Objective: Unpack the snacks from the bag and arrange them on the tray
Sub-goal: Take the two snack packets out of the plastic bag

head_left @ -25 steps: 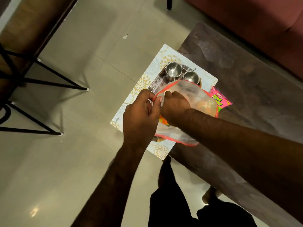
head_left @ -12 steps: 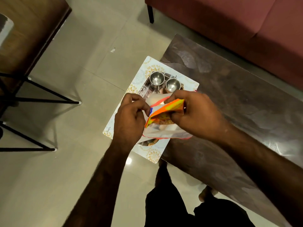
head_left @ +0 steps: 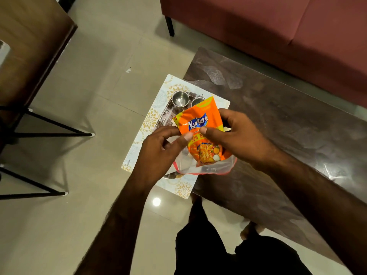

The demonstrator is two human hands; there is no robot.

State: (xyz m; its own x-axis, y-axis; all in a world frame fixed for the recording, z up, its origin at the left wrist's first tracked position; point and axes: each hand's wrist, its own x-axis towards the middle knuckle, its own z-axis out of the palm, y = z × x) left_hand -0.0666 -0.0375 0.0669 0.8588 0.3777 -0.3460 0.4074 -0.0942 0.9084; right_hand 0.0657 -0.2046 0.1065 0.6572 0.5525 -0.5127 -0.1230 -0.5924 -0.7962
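Beige floor tiles and a maroon sofa surround the dark glossy tabletop. At its near-left end sits the white tray with gold flower patterns, which seems to jut past the tabletop's edge, though its support is hidden. Two small steel cups stand side by side at the tray's far end. You hold the orange foil snack packet upright above the tray with both hands. Your left hand pinches its left edge between thumb and forefinger, while your right hand grips the right side, thumb on the printed front and fingers curled behind. That two-sided hold turns the face up towards you, probably so you can square it before laying it down. The packet is out of the clear plastic bag with a red edge, which lies slack under your hands, partly on the tray and partly on the tabletop. You cannot tell whether more snacks remain inside. Setting the packet down likely calls for a bare patch of tray, away from the cups and not on the limp bag.
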